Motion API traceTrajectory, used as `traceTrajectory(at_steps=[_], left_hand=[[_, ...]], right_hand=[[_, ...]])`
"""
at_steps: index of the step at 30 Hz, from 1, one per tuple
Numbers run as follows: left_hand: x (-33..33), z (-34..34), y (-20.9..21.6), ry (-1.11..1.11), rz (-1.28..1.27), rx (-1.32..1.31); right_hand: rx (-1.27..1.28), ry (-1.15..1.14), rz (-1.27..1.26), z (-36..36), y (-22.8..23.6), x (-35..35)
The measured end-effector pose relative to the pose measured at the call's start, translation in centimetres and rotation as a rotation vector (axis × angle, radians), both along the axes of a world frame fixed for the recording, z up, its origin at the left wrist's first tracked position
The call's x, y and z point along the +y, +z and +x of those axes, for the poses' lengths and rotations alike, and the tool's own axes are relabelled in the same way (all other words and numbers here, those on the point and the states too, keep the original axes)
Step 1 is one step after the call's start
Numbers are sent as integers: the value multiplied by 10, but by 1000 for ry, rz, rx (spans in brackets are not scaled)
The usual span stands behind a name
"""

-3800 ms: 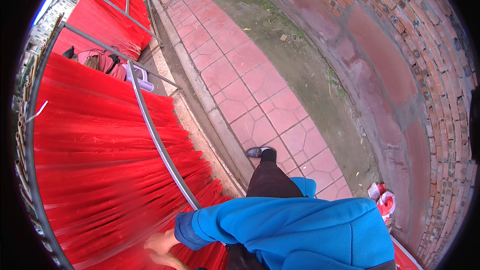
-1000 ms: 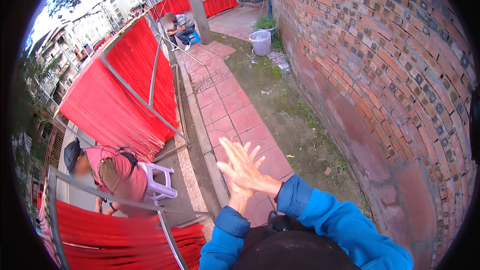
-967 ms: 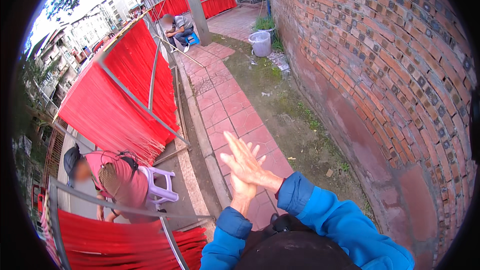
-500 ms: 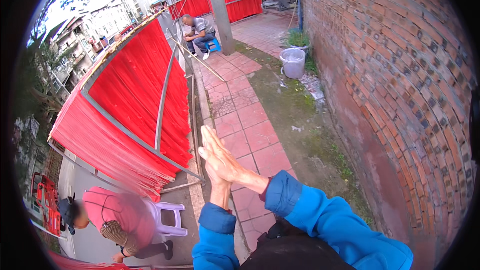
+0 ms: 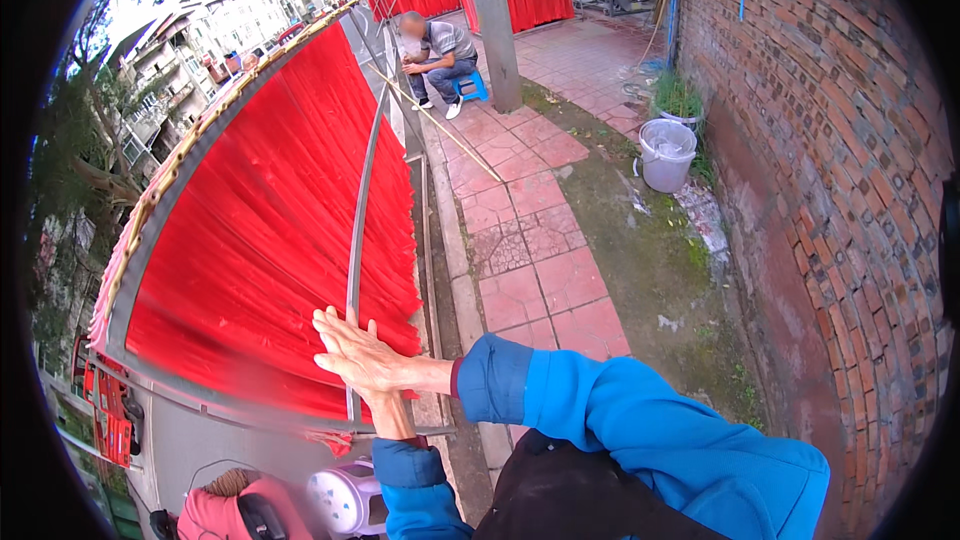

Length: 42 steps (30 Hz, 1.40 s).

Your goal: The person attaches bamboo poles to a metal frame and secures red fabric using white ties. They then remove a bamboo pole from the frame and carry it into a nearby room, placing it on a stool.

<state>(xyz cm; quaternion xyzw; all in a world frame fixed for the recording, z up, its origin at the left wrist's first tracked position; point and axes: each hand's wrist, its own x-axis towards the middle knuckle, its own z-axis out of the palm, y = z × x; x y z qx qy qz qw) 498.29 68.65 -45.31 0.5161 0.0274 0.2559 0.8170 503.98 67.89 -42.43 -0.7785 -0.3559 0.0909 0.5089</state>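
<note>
My right hand (image 5: 362,358) lies across my left hand (image 5: 392,418), the two pressed against each other with nothing seen between them. The right fingers are stretched out and slightly apart. Most of the left hand is hidden under the right, with only its wrist side and fingertips showing; its fingers look straight. Just beyond them hangs a broad sheet of red strands (image 5: 280,230) on a grey frame. A grey slanting bar (image 5: 362,210) of that frame rises behind my fingertips; I cannot tell whether they touch it.
A person (image 5: 445,52) sits on a blue stool (image 5: 470,87) ahead, beside a post (image 5: 492,25). A bamboo pole (image 5: 440,125) slants over the pavement. A white bucket (image 5: 666,155) stands by the brick wall (image 5: 830,140). A person in pink (image 5: 250,512) bends near a pale purple stool (image 5: 340,500).
My view has swung left, and my joined hands have moved left, in front of the red strands. The right hand's fingers now point more to the left. The person in pink sits lower in view.
</note>
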Motion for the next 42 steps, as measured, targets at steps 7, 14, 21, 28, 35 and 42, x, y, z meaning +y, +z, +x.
traceTrajectory(at_steps=[7,14,21,28,35,42], left_hand=[[51,211,17,13,-11,-12],[55,453,-26,40,-52,22],[86,639,-8,6,3,103],[88,857,-40,-52,-162,130],[115,1053,-69,-7,66,314],[167,1238,-171,-50,63,723]], right_hand=[[-223,91,254,189,11,28],[16,-23,-164,406,-30,53],[-120,108,89,630,-27,61],[162,-221,-144,807,-43,86],[142,-17,235,970,-74,33],[351,68,237,1119,-107,14]])
